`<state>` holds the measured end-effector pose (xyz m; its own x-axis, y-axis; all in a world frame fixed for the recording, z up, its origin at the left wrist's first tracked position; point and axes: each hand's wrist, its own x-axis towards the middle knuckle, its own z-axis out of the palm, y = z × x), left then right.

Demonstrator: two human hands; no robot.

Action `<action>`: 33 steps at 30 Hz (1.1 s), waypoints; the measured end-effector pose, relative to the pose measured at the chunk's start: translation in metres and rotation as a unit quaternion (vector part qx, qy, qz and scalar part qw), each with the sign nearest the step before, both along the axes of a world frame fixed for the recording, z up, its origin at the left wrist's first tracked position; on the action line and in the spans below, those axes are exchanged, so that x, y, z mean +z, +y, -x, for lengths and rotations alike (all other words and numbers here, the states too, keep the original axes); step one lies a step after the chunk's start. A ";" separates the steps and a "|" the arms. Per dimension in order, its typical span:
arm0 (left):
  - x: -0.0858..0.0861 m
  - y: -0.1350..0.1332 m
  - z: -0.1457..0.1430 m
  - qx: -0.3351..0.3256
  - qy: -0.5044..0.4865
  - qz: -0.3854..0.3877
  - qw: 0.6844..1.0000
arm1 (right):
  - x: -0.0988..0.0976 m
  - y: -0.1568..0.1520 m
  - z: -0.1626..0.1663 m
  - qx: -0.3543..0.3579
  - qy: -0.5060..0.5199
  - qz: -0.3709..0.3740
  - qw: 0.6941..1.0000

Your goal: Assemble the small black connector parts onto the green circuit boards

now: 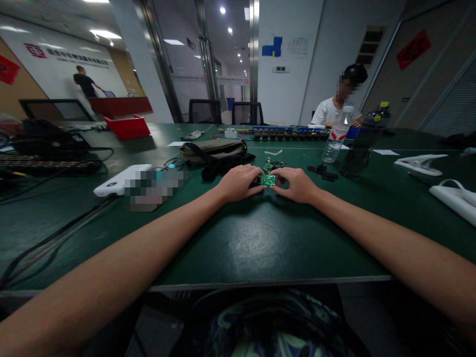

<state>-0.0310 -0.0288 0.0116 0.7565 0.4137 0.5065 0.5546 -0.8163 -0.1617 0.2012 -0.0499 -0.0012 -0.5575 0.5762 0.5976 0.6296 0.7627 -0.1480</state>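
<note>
Between my two hands, just above the green table, is a small green circuit board. Its left edge is pinched by the fingers of my left hand, where a dark part also shows at the fingertips. My right hand grips the board's right edge between thumb and fingers. Right behind the held board lies a small heap of more green circuit boards. Several small black pieces are scattered to the right of my right hand.
Left of my hands lie a grey-green pouch, a black strap and a white power bank. A water bottle and a dark bottle stand at the right. A red bin sits far left; a person sits across.
</note>
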 end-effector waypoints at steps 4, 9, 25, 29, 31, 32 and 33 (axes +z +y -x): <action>-0.001 0.001 0.001 -0.003 -0.001 -0.004 1.000 | 0.000 0.000 0.000 0.000 -0.001 -0.002 1.000; 0.000 0.000 0.001 -0.003 0.000 0.001 1.000 | 0.001 -0.001 0.000 0.002 -0.002 0.003 1.000; 0.001 -0.001 0.000 0.004 0.004 -0.001 1.000 | 0.001 0.000 0.000 0.001 0.000 0.004 1.000; 0.001 -0.001 0.000 0.004 0.006 0.000 1.000 | 0.001 0.000 0.000 0.000 -0.002 0.007 1.000; 0.002 -0.001 0.000 0.005 0.007 0.001 1.000 | 0.001 0.000 0.000 0.000 -0.001 0.008 1.000; 0.002 -0.001 0.000 0.005 0.007 0.002 1.000 | 0.001 0.000 0.000 0.000 -0.001 0.008 1.000; 0.002 -0.001 0.000 0.004 0.006 0.002 1.000 | 0.001 0.000 0.000 0.000 0.000 0.006 1.000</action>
